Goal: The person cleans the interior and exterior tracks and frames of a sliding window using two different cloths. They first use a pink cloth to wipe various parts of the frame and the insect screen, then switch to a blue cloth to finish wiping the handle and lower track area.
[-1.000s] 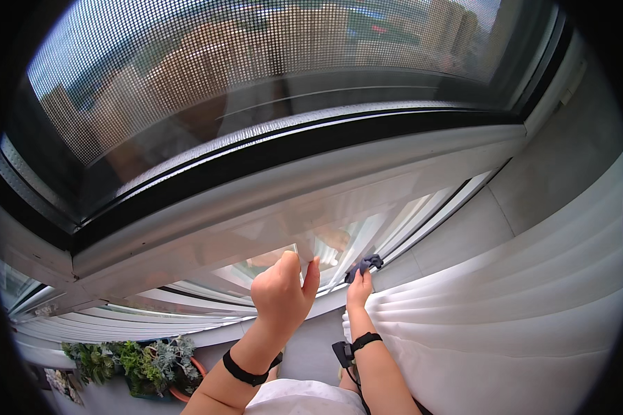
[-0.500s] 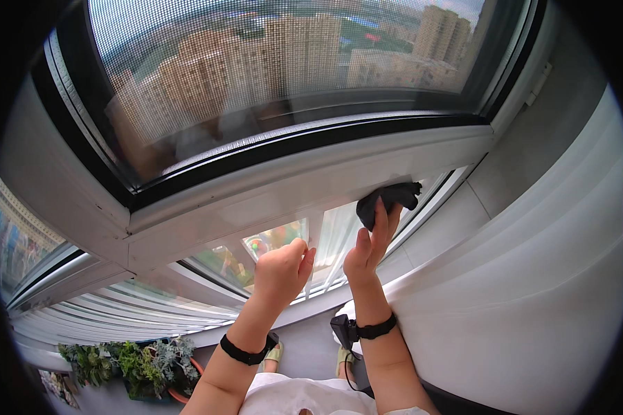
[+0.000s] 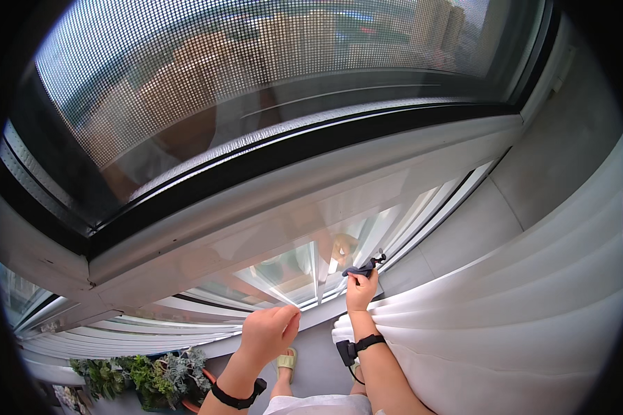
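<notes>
My right hand point(image 3: 361, 290) is closed on a dark cloth point(image 3: 356, 270) low beside the window, in front of the lower glass pane. At the cloth's far end is a small black shape, too small to make out. My left hand point(image 3: 270, 332) is curled into a fist to the left, apart from the cloth. No object shows in it, and its palm side is turned away. Beyond both hands runs the white window frame point(image 3: 311, 200), and the lower glass point(image 3: 277, 273) shows reflections.
A mesh screen point(image 3: 208, 90) in a black frame fills the top, with tall buildings outside. A white curtain point(image 3: 505, 304) hangs close at my right arm. Potted plants point(image 3: 145, 377) stand at the lower left. A slippered foot point(image 3: 286, 363) is on the grey floor.
My right hand has come down and nearer with the cloth, from the white frame to the lower glass, and its fingers have closed. My left fist is lower. The view has shifted.
</notes>
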Tool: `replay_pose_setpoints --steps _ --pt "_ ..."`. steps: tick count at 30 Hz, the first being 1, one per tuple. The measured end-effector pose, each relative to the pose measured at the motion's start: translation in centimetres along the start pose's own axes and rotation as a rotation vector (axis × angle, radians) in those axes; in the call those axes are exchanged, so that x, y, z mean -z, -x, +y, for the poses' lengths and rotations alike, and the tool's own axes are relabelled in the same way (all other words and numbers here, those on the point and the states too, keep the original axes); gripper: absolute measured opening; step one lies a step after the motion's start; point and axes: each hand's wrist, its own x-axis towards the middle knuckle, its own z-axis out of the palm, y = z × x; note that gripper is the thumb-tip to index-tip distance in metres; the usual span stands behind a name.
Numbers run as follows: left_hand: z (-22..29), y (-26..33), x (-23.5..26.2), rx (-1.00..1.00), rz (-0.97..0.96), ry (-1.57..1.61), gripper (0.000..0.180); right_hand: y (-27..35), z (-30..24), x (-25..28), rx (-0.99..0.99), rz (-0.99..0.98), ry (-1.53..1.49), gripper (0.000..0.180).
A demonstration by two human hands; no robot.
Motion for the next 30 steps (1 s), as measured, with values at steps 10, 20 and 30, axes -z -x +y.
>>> replay_pose_setpoints --steps 10,20,30 --pt "1.2 -0.5 3.7 0.162 0.142 0.080 0.006 -15.4 -18.6 5.0 0.543 0.414 -0.226 0.010" --pt "-0.6 -0.9 2.9 0.374 0.310 -0.044 0.024 -2.3 -1.6 0.6 0.152 0.048 0.048 0.019" --pt "-0.4 -1.0 2.7 0.416 0.336 -0.061 0.023 -7.5 -19.0 3.6 0.500 0.175 -0.275 0.021"
